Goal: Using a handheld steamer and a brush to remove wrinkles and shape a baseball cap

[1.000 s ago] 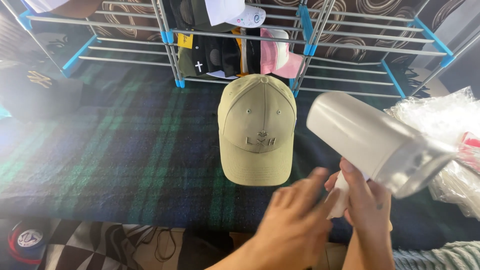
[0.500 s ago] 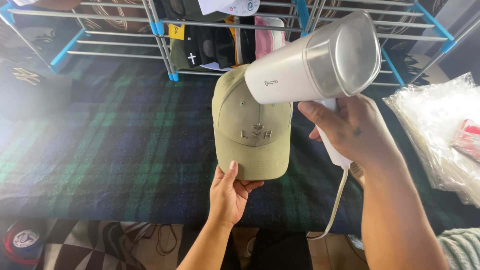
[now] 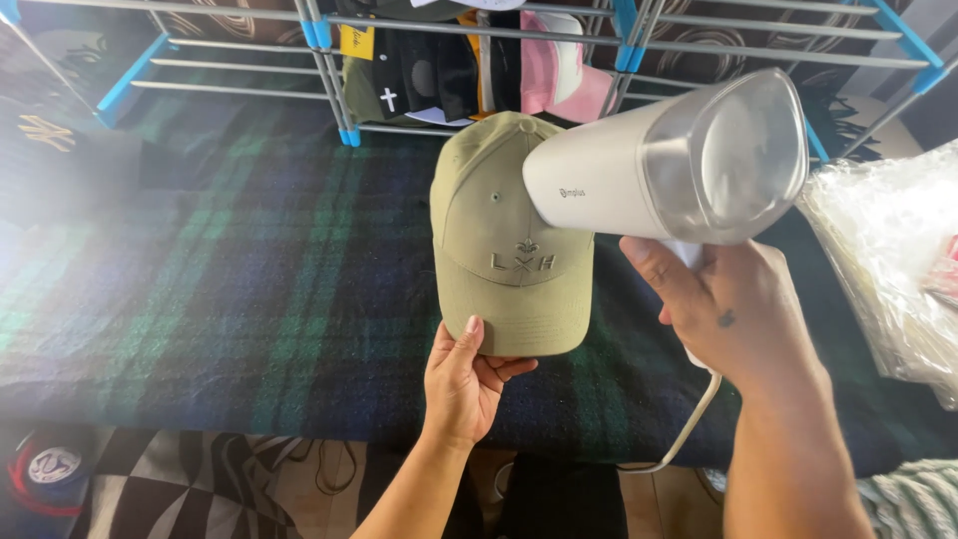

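Now the plaid-covered counter (image 3: 200,289) fills the view, with a metal rack (image 3: 329,70) of caps at twelve o'clock and clear plastic bags (image 3: 888,250) at three o'clock. Since a second ago, the right hand (image 3: 743,319) has lifted the white handheld steamer (image 3: 659,165), fingers wrapped around its handle, over the olive cap (image 3: 504,250) at centre. The left hand (image 3: 464,384), formerly beside the steamer, now pinches the cap's brim at six o'clock.

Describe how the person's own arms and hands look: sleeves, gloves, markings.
Both forearms are bare, with no sleeves showing. The left hand wears no glove, ring or watch. The right hand is also ungloved and has a small dark mark, perhaps a tattoo, on its back.
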